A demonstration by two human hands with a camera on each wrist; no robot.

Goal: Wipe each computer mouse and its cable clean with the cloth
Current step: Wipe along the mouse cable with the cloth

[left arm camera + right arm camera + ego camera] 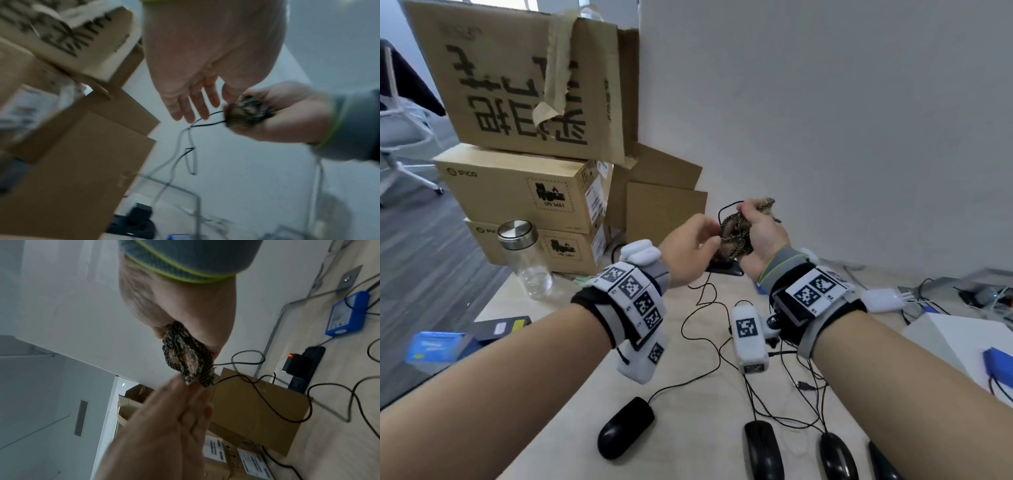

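Observation:
My right hand (760, 233) is raised above the table and grips a bunched brown-and-black patterned cloth (736, 236). A thin black mouse cable (726, 209) runs through the cloth, loops above it and hangs down to the table. My left hand (688, 246) is just left of the cloth, fingers (191, 104) straight, tips touching the lower end of the cloth (187, 356) where the cable (267, 399) comes out. Several black mice lie at the table's near edge, one at the left (625, 428) and others at the right (763, 448), their cables tangled between them.
Stacked cardboard boxes (524, 192) stand at the back left against a white wall (825, 120). A glass jar with a metal lid (527, 260) is near the left edge. A black adapter (296, 363), a blue device (347, 316) and a white box (945, 339) lie at right.

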